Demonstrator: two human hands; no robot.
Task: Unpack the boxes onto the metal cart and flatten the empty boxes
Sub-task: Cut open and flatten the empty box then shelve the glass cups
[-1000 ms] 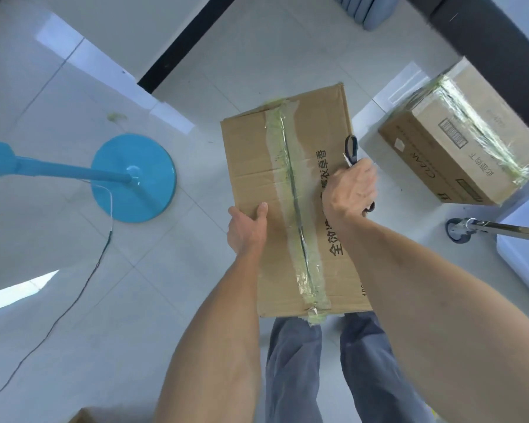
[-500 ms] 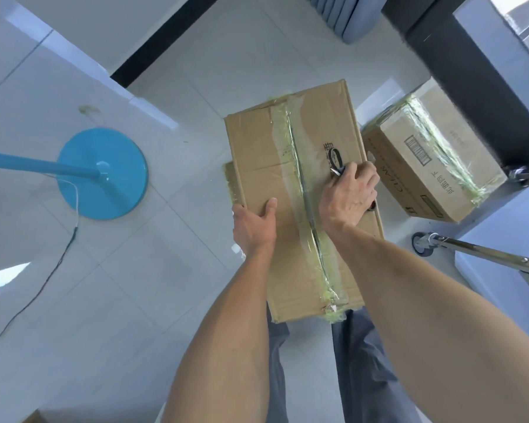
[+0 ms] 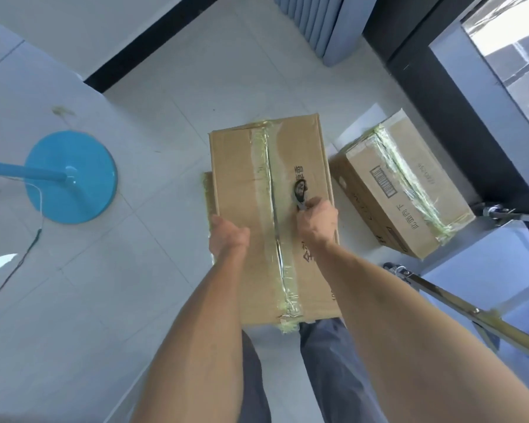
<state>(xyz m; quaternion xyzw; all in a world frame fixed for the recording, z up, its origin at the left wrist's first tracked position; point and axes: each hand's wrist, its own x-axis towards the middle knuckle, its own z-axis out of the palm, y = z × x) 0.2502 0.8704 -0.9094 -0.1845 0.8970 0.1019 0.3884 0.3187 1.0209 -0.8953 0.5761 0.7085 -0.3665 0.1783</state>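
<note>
Tiled floor [image 3: 153,87] carries everything; cardboard box [image 3: 242,166] stands at its centre, taped seam [image 3: 272,209] running lengthways along the top, near end touching the person's legs; against the frame half a second back the box sits more square to view and its near end is closer to the body. Second box [image 3: 409,190], still taped, lies just right of the first, apart from it; metal cart [image 3: 458,303] frame and caster show at the right edge, nearer the lower corner than before. Blue fan base [image 3: 71,177] stands well left, cable trailing; it has shifted toward the left edge. Left hand [image 3: 228,235] rests on the box top's left edge, fingers curled over it, as before. Right hand [image 3: 318,222] grips scissors [image 3: 300,192], handles pointing away, just right of the seam; blades hidden; position on the box little changed.
</note>
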